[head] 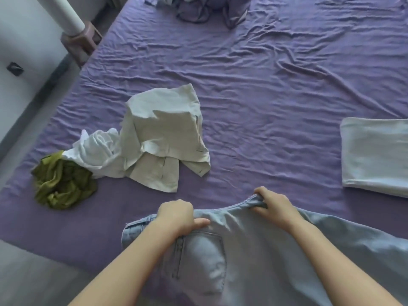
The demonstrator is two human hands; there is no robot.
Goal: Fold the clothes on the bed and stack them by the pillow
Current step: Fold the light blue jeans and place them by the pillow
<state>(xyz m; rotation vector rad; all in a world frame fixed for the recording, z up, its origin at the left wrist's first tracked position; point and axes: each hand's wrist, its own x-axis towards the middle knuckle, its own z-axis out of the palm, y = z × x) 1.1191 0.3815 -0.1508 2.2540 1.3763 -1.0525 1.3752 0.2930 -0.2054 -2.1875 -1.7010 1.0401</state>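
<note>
At near edge of bed (265,85): jeans (242,250) flat on purple sheet, back pocket up. Left hand (176,215) fingers curled, gripping waistband end; right hand (273,208) fingers pinching waistband. Beige garment (163,133), white garment (97,149), green garment (61,184) crumpled far-left. Folded white piece (375,155) right.

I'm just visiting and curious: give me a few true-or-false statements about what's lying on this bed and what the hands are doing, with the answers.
1. Both hands grip the pale blue jeans. True: the left hand and right hand hold them at the waist.
2. The bed sheet is white. False: it is purple.
3. A crumpled green garment lies left of the jeans. True.
4. The beige garment is stacked on the jeans. False: it lies apart, on the sheet.
5. A flat pale folded piece lies at the right. True.
</note>
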